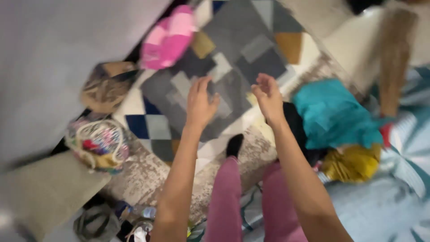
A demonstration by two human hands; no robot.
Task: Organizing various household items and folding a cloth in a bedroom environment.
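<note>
The picture is motion-blurred. My left hand [200,102] and my right hand [268,96] are both stretched out in front of me, fingers apart, holding nothing. They hover above a patchwork rug [233,54] of grey, blue, white and mustard squares. My legs in pink trousers [233,201] and a dark sock [234,145] show below the arms. A heap of clothes lies just right of my right hand: a teal garment [333,114], a black piece beneath it and a yellow one [351,163].
A pink cushion [168,40] lies at the rug's far edge. To the left are a brown woven bag [107,87], a colourful basket with white handles [98,143] and a beige pad [47,188]. A striped bedsheet [394,197] fills the right.
</note>
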